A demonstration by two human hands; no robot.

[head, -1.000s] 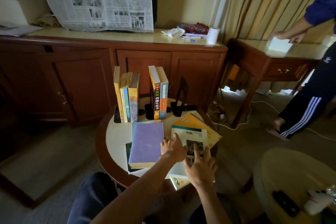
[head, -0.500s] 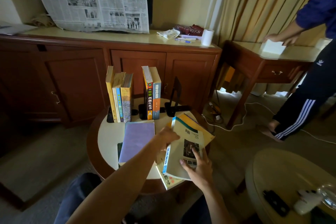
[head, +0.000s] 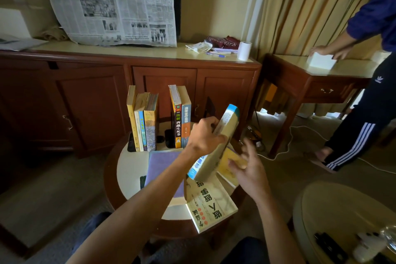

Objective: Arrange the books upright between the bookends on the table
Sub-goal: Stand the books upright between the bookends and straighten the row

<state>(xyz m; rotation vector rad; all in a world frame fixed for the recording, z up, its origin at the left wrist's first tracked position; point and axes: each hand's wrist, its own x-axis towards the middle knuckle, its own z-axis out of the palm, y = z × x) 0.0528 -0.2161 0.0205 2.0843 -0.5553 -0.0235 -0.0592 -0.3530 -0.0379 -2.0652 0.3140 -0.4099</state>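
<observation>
My left hand (head: pixel 203 137) grips a cream book with a blue-and-white spine (head: pixel 216 146), lifted and tilted above the round table (head: pixel 128 169). My right hand (head: pixel 246 169) hovers just right of it, fingers spread, holding nothing. Three books (head: pixel 142 122) stand upright at the left black bookend (head: pixel 131 146). Two more upright books (head: pixel 180 118) stand in the middle, and a black bookend (head: pixel 209 106) stands behind the lifted book. A purple book (head: pixel 162 163), a yellow book (head: pixel 232 167) and a cream book with large black characters (head: pixel 211 201) lie flat.
A wooden sideboard (head: pixel 150 75) with a hanging newspaper (head: pixel 111 4) stands behind the table. Another person (head: pixel 368 83) stands at a side table (head: pixel 321 75) on the right, hands on a white box. A second round table (head: pixel 334 210) with small items is at lower right. A white cable crosses the floor.
My left hand has raised the cream book off the pile, from flat to steeply tilted. My right hand has let go of it and now hovers with fingers spread beside it.
</observation>
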